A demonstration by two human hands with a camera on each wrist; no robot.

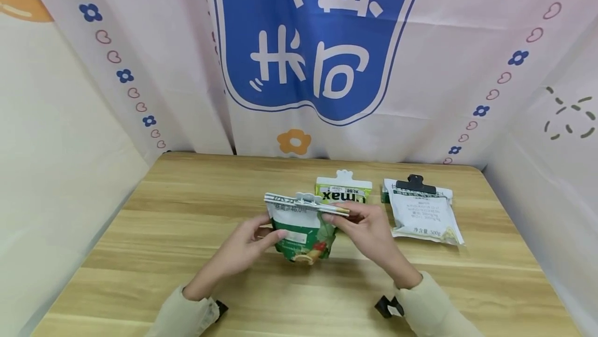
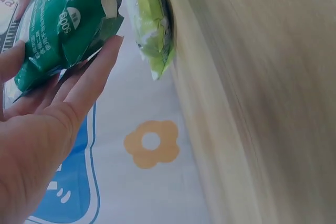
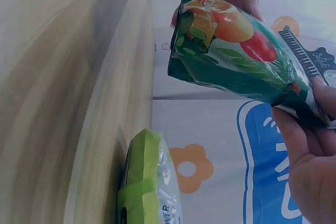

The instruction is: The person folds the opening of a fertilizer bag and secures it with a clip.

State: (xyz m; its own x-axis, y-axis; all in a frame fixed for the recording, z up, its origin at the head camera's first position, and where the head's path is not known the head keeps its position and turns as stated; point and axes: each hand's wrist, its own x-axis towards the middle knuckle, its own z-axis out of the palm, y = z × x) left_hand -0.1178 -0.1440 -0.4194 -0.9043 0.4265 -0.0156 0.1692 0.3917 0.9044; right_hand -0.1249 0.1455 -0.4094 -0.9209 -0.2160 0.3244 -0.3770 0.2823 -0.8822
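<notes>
Both hands hold a green-and-white printed bag [image 1: 299, 243] above the table, with fruit and vegetable pictures on it. Its top is closed by a long white clip [image 1: 308, 201]. My left hand [image 1: 245, 246] grips the bag's left side, thumb on the front and fingers behind. At the upper right corner, by the clip's end, my right hand [image 1: 369, 230] pinches the bag. In the right wrist view the bag [image 3: 226, 51] appears tilted, its fruit print showing. The left wrist view shows the bag's green underside [image 2: 65, 24].
Behind the held bag, a lime-green bag [image 1: 343, 192] with a white clip lies on the wooden table [image 1: 187, 212]. To the right is a white bag [image 1: 422, 215] with a black clip [image 1: 415, 185]. A printed curtain [image 1: 299, 134] hangs along the table's back edge.
</notes>
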